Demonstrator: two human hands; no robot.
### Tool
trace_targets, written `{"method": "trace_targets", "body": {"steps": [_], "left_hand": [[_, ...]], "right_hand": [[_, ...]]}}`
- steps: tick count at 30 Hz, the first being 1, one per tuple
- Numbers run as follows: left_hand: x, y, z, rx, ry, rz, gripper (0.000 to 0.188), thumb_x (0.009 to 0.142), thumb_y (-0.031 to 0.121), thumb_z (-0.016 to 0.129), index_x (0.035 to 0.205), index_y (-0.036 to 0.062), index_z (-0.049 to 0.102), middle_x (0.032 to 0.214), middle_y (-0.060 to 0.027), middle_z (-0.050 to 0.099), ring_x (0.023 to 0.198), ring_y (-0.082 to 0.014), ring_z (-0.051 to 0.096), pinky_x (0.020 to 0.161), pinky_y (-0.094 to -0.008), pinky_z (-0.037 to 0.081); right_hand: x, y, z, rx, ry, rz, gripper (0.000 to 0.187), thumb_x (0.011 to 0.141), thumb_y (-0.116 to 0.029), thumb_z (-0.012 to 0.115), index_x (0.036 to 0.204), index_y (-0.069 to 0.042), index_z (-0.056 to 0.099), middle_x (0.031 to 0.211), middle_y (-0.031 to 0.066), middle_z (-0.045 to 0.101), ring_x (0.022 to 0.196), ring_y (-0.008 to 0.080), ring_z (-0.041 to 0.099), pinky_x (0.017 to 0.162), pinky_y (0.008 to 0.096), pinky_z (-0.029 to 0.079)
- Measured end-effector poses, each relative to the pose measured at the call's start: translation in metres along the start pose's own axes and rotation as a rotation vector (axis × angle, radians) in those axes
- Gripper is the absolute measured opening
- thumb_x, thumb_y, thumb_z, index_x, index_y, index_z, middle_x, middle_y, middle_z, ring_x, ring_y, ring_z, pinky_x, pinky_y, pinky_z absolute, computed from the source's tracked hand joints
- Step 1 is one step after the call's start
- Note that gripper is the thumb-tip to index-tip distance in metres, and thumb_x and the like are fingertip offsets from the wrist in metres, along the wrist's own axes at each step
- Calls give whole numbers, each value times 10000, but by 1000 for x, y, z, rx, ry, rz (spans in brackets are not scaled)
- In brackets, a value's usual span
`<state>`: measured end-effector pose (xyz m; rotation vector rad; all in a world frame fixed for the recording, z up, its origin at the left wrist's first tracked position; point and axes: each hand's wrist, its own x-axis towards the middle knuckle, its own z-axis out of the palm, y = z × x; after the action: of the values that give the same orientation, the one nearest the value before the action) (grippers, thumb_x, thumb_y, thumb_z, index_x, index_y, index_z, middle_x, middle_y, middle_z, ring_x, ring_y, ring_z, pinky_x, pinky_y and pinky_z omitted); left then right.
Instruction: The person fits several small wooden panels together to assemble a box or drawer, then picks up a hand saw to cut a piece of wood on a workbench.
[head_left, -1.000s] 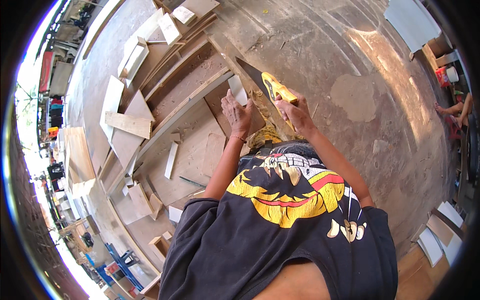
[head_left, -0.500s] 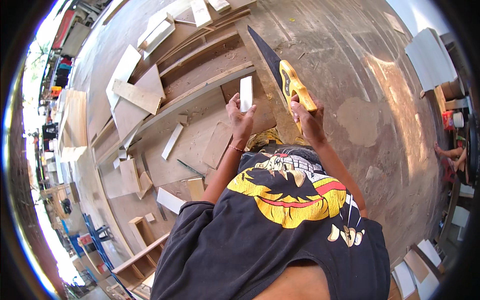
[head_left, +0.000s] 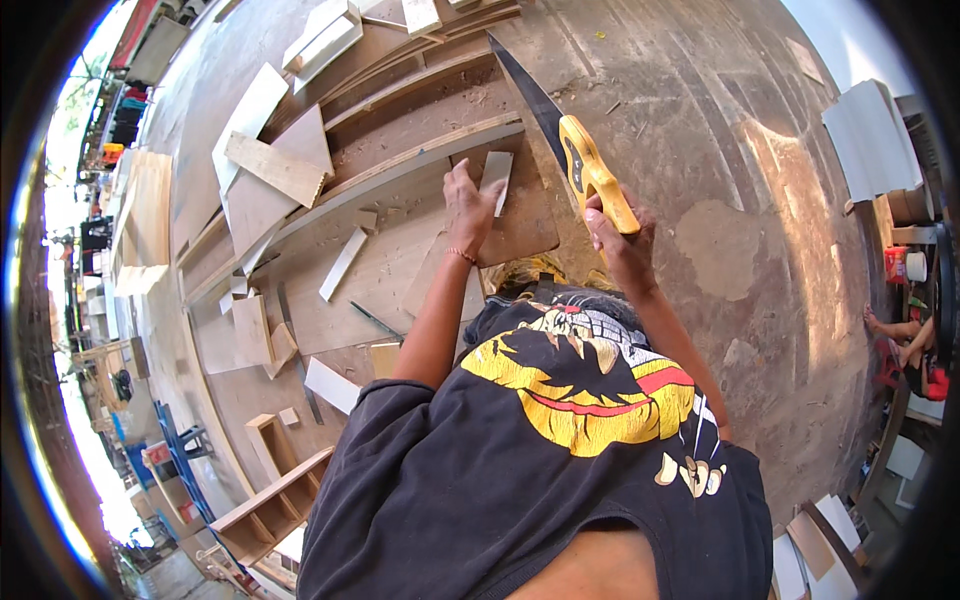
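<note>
A scuffed grey-brown concrete floor (head_left: pixel 680 110) spreads ahead and to the right of the right fingers (head_left: pixel 597 220), with a pale roundish patch (head_left: pixel 715 250) just right of them. Farther right, a streak of sunlight (head_left: pixel 785 200) crosses it; past that stand a white panel (head_left: pixel 870 140) and a red bucket (head_left: pixel 894 265). Well left of the fingers, bright daylight (head_left: pixel 55 185) glares along an open side. Behind and left of them sit a compartmented wooden shelf unit (head_left: pixel 268 492) and a blue frame (head_left: pixel 178 440).
</note>
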<state>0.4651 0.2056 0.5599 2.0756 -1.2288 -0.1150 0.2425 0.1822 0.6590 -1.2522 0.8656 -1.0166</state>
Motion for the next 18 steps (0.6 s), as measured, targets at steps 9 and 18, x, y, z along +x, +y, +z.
{"method": "trace_targets", "body": {"steps": [9, 18], "left_hand": [[20, 13, 17, 115, -232, -229, 603, 622, 264, 798, 1056, -12, 484, 981, -202, 559, 925, -354, 563, 775, -394, 476], [26, 7, 17, -824, -353, -720, 168, 837, 148, 598, 893, -10, 589, 758, -57, 584, 628, -130, 548, 494, -250, 448]], "right_hand": [[2, 6, 5, -43, -8, -24, 49, 781, -43, 578, 821, -25, 556, 645, -3, 516, 493, 44, 439, 456, 194, 372], [9, -3, 0, 99, 54, 54, 58, 787, -39, 588, 838, -42, 559, 653, -31, 510, 509, 24, 442, 450, 176, 366]]}}
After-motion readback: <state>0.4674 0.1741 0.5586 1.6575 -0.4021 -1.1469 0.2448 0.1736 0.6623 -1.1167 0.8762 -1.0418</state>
